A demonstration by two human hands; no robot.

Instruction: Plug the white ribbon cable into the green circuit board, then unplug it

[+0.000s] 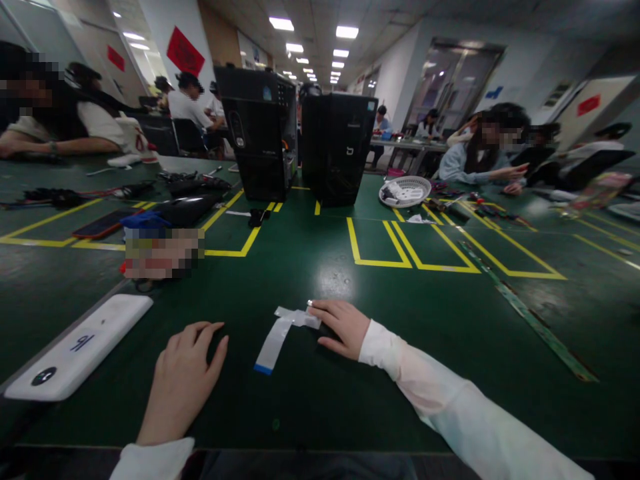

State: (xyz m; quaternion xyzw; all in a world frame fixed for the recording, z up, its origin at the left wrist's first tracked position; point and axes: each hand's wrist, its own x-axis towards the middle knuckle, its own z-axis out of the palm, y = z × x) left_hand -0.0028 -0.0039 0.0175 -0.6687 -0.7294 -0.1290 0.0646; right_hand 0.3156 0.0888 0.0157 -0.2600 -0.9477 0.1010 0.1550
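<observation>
A white flat ribbon cable (276,341) with a blue end lies folded on the green table in front of me, bent so that one part runs toward me and another to the right. My right hand (345,327) rests palm down at the cable's right end, its fingertips touching it. The fingers are stretched out and the thumb is apart from them. To the left of the cable, my left hand (187,373) lies on the table with nothing in it, its thumb spread from slightly curved fingers.
A white oblong device (83,347) lies at the left. Two black computer towers (260,133) stand at the back centre. A white basket (405,192) holds small parts. A long green strip (537,323) lies to the right. Several people sit around; a co-worker (487,150) is at far right.
</observation>
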